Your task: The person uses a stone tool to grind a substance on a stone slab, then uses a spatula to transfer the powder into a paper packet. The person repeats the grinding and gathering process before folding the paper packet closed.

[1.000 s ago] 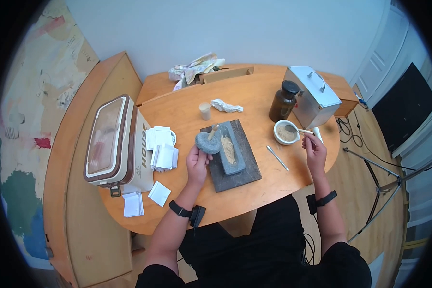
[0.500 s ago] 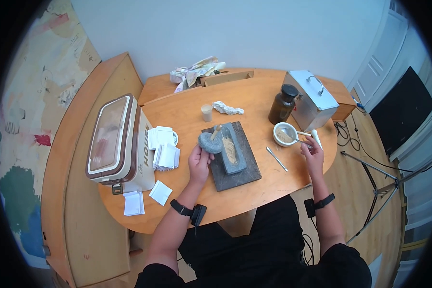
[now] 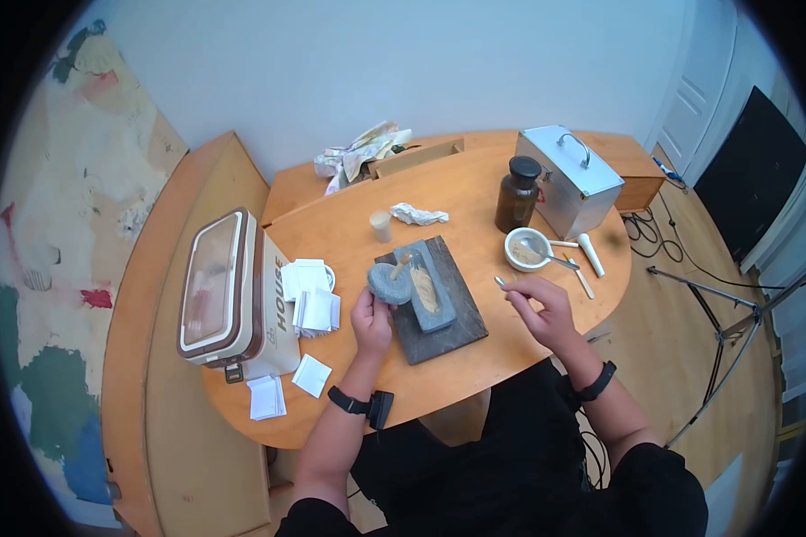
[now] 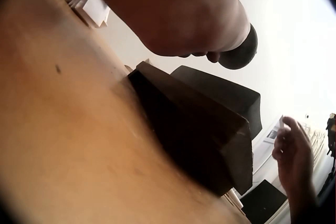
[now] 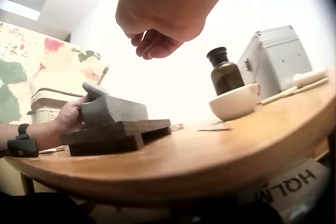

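My left hand (image 3: 372,324) grips a grey stone grinding wheel (image 3: 389,286) with a wooden axle, held tilted at the near left side of the stone trough (image 3: 438,324). Tan powder (image 3: 428,294) lies in the trough, which sits on a dark board (image 3: 467,322). Over the table's right part hovers my right hand (image 3: 546,313), its fingers loosely bent and nothing seen between them in the right wrist view. Below its fingertips, the tip of a thin white stick (image 3: 499,280) shows; the hand hides the rest. A metal spoon (image 3: 561,260) leans in the white mortar (image 3: 511,255), which holds powder.
A white pestle (image 3: 591,256) and a short stick (image 3: 585,285) lie right of the mortar. Behind stand a brown bottle (image 3: 517,199) and a silver case (image 3: 571,179). Paper stacks (image 3: 312,309), a lidded box (image 3: 228,295), a small cup (image 3: 381,226) and crumpled tissue (image 3: 419,215) are also around.
My right hand has let go of the spoon, which now rests in the mortar, and has moved left over the white stick. My left hand still holds the grinding wheel in much the same place.
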`<state>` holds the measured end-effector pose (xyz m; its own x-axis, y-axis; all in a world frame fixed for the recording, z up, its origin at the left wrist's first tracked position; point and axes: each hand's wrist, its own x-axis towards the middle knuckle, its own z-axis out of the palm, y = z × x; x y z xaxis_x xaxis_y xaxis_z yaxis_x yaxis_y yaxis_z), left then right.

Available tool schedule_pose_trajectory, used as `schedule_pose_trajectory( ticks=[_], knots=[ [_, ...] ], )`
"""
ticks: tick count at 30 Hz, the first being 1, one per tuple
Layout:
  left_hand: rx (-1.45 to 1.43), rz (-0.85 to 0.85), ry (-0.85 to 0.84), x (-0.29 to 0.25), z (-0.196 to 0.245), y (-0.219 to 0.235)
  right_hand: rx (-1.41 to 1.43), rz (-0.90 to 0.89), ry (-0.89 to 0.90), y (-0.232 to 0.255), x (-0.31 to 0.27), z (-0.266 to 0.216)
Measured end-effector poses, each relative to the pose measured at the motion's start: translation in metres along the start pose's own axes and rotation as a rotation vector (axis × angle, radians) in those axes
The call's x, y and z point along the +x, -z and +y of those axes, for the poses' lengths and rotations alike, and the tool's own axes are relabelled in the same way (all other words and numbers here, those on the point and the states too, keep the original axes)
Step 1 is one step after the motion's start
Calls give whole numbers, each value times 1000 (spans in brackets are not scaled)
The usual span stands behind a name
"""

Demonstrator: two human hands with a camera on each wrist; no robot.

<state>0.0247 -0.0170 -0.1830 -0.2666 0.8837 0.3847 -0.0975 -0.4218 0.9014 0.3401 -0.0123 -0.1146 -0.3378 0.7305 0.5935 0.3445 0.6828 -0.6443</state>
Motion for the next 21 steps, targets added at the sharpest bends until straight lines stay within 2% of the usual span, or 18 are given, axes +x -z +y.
schedule_pose_trajectory(
  ticks=[1,5,7,9,11,13,14,15,17,18,19,20,21],
  knots=[
    [15,-3,-55,2,3,-1,8,9,4,-6,14,-7],
    [182,-82,-94,11,24,-2,212,-31,-54,-21,77,-44],
    [297,-74,-150,17,39,-12,257,-72,-80,-24,99,-43],
    [392,-92,-121,23,60,-15,205,-318,-119,-29,116,-34],
    [482,-109,-84,30,76,-18,135,-372,-57,-34,127,-19],
    [548,-203,-22,38,87,-17,332,-489,-260,-31,136,-20],
    [549,-197,-18,40,91,-17,401,-522,-337,-29,141,-23],
    [598,-248,10,43,96,-18,402,-527,-337,-27,146,-21],
    [647,-294,41,50,104,-18,271,-738,-296,-22,156,-16],
    [694,-386,77,55,108,-17,272,-744,-296,-19,162,-16],
    [740,-474,115,60,111,-17,189,-865,-298,-16,170,-16],
    [741,-460,122,66,114,-16,103,-989,-296,-16,175,-16],
    [826,-605,167,72,117,-14,104,-1006,-290,-20,178,-15]
  ],
)
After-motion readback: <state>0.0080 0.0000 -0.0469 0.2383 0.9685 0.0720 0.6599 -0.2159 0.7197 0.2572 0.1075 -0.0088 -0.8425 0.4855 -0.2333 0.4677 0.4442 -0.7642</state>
